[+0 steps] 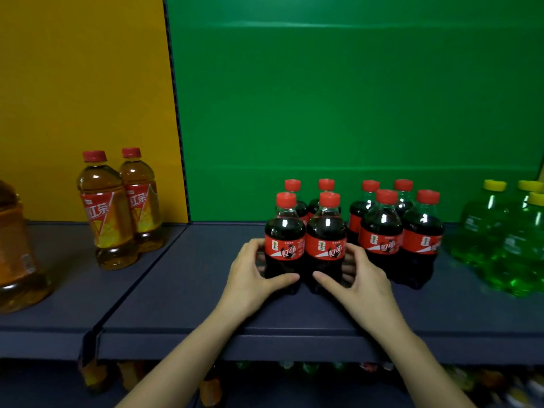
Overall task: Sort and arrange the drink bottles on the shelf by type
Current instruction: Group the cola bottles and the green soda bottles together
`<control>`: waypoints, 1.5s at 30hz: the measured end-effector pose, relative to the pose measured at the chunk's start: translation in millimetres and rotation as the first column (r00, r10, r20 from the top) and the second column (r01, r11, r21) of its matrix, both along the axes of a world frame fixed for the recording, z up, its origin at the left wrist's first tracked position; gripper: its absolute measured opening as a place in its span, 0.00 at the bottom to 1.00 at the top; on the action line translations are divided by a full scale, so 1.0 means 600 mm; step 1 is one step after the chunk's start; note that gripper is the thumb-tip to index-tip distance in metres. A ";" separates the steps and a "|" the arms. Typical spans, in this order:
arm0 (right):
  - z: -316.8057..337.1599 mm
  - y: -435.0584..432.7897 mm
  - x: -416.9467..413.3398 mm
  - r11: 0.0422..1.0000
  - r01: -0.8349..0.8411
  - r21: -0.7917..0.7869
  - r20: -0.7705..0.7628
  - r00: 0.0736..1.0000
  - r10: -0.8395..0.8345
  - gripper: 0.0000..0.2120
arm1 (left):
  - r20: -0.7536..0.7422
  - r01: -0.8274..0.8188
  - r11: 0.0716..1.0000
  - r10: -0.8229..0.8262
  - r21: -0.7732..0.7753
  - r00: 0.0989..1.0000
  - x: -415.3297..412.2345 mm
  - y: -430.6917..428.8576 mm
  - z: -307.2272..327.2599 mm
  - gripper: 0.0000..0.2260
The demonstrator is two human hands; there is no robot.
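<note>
Several small cola bottles with red caps and red labels stand in a cluster on the dark shelf [182, 293]. My left hand [250, 278] grips the front-left cola bottle [284, 231], fingers curled round its left side and thumb across its base. My right hand [362, 281] grips the cola bottle beside it [325, 234] from the right, thumb on its base. Both held bottles stand upright, side by side. Two iced tea bottles [107, 210] stand at the left. Green soda bottles with yellow caps [500, 231] stand at the far right.
A large amber tea bottle [14, 245] sits at the left edge. A yellow back panel [82, 83] meets a green one [353, 98] behind the shelf. More bottles show dimly on the lower shelf [294, 375]. Bare shelf lies between the tea and the cola.
</note>
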State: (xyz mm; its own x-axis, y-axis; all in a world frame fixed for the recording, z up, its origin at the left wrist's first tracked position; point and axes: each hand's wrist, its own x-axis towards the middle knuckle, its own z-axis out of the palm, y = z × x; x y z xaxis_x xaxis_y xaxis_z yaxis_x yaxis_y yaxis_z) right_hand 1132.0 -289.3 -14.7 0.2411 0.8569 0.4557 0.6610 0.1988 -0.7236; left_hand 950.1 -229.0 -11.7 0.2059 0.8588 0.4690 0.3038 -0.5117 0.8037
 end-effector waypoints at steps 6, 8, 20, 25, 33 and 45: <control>-0.010 -0.001 -0.008 0.975 0.206 0.084 0.155 0.964 -0.217 0.36 | -0.008 -0.044 0.999 0.044 0.026 0.999 0.019 0.009 0.002 0.28; -0.010 -0.004 -0.008 0.967 0.231 0.111 0.152 0.957 -0.246 0.34 | 0.009 -0.045 0.999 0.044 0.015 0.999 0.023 0.010 0.002 0.28; -0.006 -0.013 -0.014 0.948 0.289 0.131 0.154 0.939 -0.308 0.32 | 0.031 -0.012 1.000 0.012 -0.010 0.999 0.034 0.012 -0.001 0.28; -0.004 -0.023 -0.015 0.949 0.276 0.153 0.125 0.947 -0.296 0.27 | 0.032 -0.006 1.000 0.007 -0.030 0.999 0.033 0.006 -0.001 0.28; 0.011 -0.048 -0.021 0.910 0.223 0.351 0.040 0.967 -0.252 0.08 | -0.031 -0.136 0.983 0.141 0.126 0.990 -0.053 -0.021 0.006 0.06; 0.023 0.046 -0.246 0.943 -0.273 0.191 0.162 0.956 0.244 0.10 | 0.081 -0.541 0.774 0.548 0.330 0.833 -0.356 0.021 0.028 0.09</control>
State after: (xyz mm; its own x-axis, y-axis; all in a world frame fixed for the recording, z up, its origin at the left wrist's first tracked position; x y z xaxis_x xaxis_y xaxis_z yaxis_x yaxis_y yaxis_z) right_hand 984.4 -261.7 -1.1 -0.0516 0.7634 0.6439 0.6542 0.5130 -0.5557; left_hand 736.3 -216.2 5.3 -0.2376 0.6279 0.7412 0.6249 -0.4854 0.6115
